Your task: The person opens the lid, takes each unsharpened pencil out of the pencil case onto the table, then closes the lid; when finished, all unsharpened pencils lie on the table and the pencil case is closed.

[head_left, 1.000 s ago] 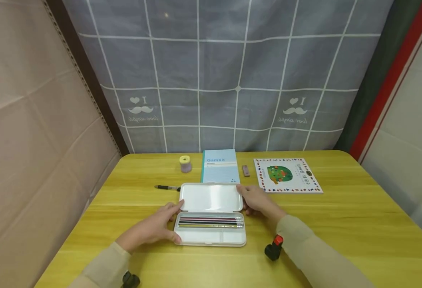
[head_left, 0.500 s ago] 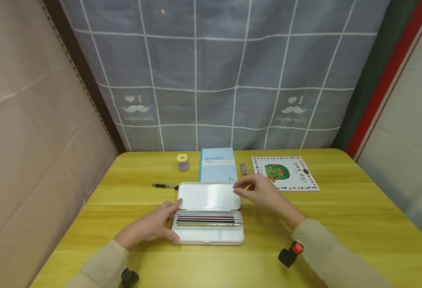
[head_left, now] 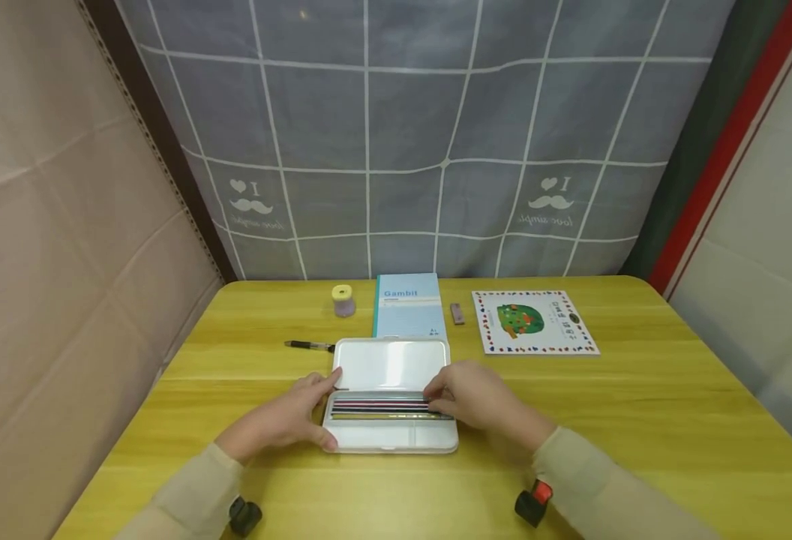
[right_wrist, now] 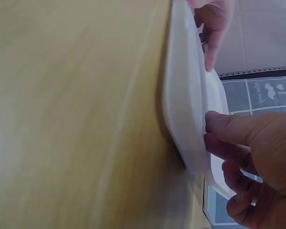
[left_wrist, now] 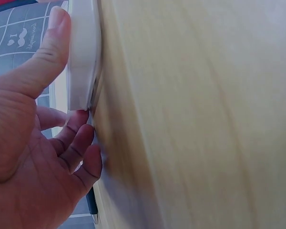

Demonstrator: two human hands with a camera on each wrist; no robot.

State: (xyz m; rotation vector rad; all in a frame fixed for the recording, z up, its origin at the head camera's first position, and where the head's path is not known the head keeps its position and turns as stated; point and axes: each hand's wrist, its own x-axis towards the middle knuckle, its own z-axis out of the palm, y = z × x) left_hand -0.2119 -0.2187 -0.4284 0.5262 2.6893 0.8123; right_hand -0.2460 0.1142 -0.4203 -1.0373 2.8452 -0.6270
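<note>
At the near middle of the yellow table (head_left: 639, 405) lies an open white pencil case (head_left: 391, 439), its lid (head_left: 391, 363) folded back flat. The left hand (head_left: 288, 420) grips the case's left end, thumb on the front corner. The right hand (head_left: 470, 397) rests over the right end, curled fingertips on the pencils (head_left: 376, 409) — whether they pinch one, I cannot tell. Behind — a black pen (head_left: 308, 346), a blue notebook (head_left: 406, 304) and a picture book (head_left: 532, 321)

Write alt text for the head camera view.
A person's left hand holds the left end of an open white pencil case on a yellow table, while the right hand reaches the pencils inside. Behind lie a pen, notebook and picture book.
</note>
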